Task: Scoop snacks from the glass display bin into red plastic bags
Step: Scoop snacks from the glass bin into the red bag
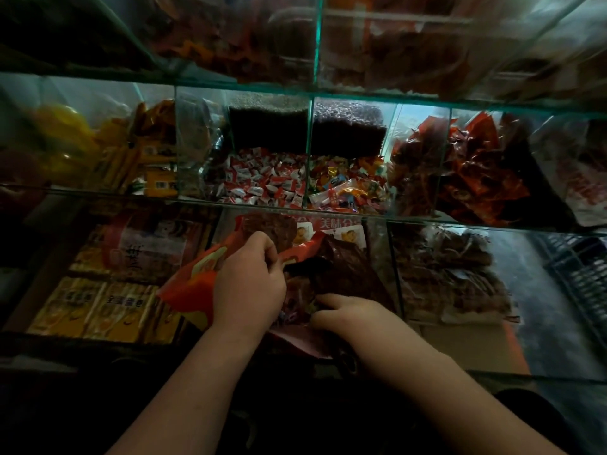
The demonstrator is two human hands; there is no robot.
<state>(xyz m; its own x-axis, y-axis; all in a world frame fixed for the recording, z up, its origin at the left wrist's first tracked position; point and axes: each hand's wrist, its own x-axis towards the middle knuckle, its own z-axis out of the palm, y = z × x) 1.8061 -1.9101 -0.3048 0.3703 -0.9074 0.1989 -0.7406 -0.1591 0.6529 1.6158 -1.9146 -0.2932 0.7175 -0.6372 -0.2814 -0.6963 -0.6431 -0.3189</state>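
Left hand [249, 284] is pinching the rim of the red plastic bag [193, 287], fingers curled tight over the edge and holding it up so the mouth is gaping toward the right. Right hand [351, 315] is lying just right of that mouth, low, with its fingers [328, 298] pointing left into the opening. Tips are lying buried among dark wrappers; whether they are closing on anything, cannot tell.

Dark brown snack packets [341, 270] are lying heaped just right of and behind the bag mouth, inside the middle compartment of the glass display bin [395, 274], some touching the bag's raised edge. Light is poor; single packets are not separating out.

Key relation: packets are sitting to the right of the bag, on the right hand's side. The bag's long axis is running from lower left up to the right, mouth end nearest the heap.

Judgement: right hand is the nearer one for scooping. The coming move is looking like a short sweep leftward, from the heap across the rim into the bag, with the left hand propping the mouth. Risk, as judged: thin rim folding in under the sweep, packets sliding back into the bin.
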